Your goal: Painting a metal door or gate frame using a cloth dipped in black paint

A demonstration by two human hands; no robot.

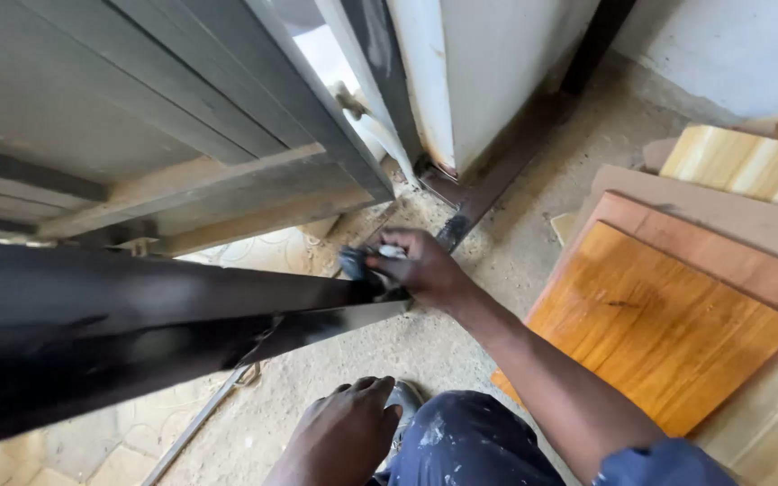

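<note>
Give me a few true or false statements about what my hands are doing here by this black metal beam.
1. The right hand holds a cloth against the end of the black beam. True.
2. The left hand grips the beam. False: it rests by the knee, off the beam.
3. Wooden boards lie to the right. True.
4. The floor is tiled white. False: it is bare and sandy.
</note>
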